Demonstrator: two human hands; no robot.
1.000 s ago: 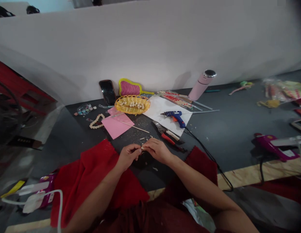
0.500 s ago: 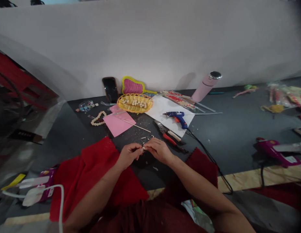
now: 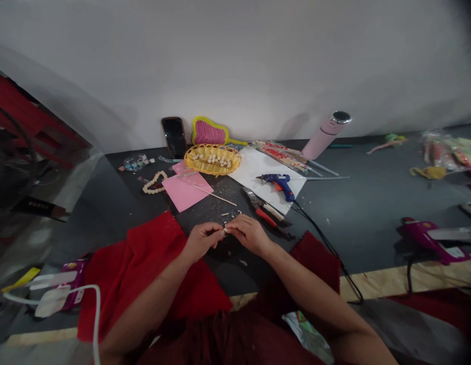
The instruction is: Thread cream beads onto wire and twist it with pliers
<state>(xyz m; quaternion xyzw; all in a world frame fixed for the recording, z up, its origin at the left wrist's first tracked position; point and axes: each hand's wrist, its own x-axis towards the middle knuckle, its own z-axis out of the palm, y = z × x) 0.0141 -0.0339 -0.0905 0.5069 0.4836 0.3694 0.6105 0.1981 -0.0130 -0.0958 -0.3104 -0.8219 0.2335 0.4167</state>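
Observation:
My left hand (image 3: 203,240) and my right hand (image 3: 249,234) meet over the dark table near its front. Between their pinched fingertips is a small pale piece (image 3: 225,230), mostly covered by the fingers, too small to name exactly. Both hands are closed on it. Just beyond the fingers lie short cut stick bits (image 3: 225,215) and scattered crumbs. A red cloth (image 3: 144,258) lies under my left forearm, and a darker red cloth (image 3: 319,263) is by my right forearm. Red-handled pliers (image 3: 264,215) rest to the right of my right hand.
A yellow wicker basket (image 3: 193,165) holds small pale pieces. Pink paper (image 3: 186,195) carries a thin stick (image 3: 216,195). A blue glue gun (image 3: 281,183) lies on white paper (image 3: 246,167), its black cord trailing right. A pink bottle (image 3: 324,137) and phone (image 3: 174,138) stand by the wall.
The camera view has shifted very slightly. Both hands stay in nearly the same place, still pinching the small pale piece between them.

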